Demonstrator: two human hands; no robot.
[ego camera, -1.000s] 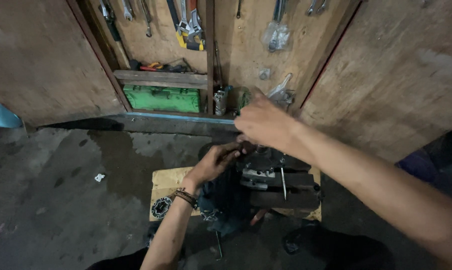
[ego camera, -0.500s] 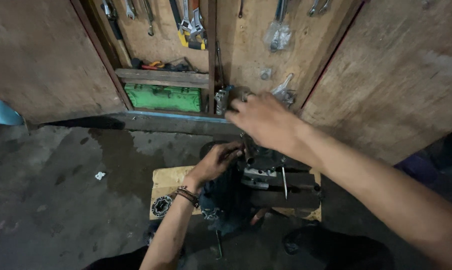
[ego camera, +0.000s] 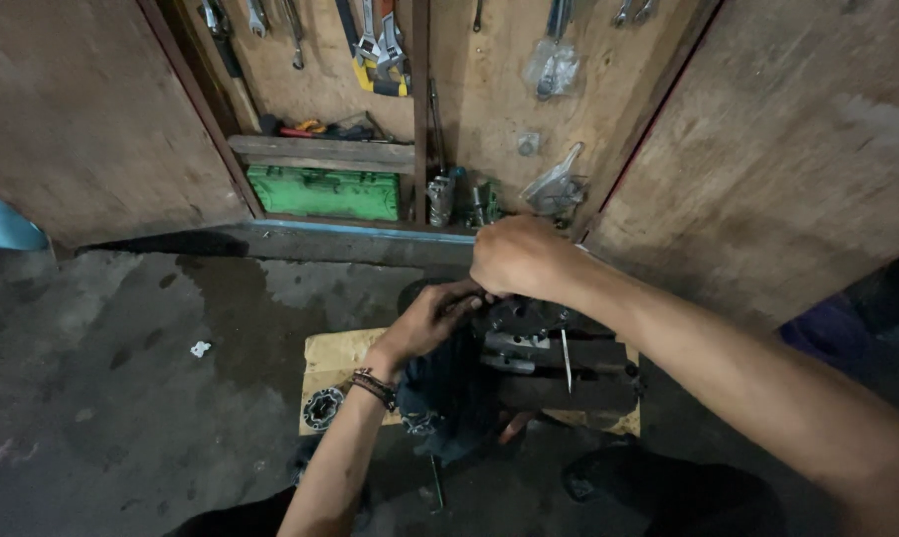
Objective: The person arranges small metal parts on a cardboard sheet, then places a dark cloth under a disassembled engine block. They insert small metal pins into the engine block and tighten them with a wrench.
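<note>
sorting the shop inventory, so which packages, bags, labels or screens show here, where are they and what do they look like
Clear plastic bag: hangs high on the wooden back wall, crumpled, holding small metal parts.
Second clear plastic bag: lower on that wall, just above the right hand, wrinkled.
Green case: under the shelf, left of the bags, long and boxy.
No screens or signs in view.

Concrete floor (ego camera: 121, 398) left of wooden board (ego camera: 335, 358) open; round bearing (ego camera: 322, 408) at board's left edge; green toolbox (ego camera: 322, 193) blocks behind.

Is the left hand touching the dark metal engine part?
Touching: the head view shows the left hand resting its fingers against the dark metal engine part, no gap visible.
</note>
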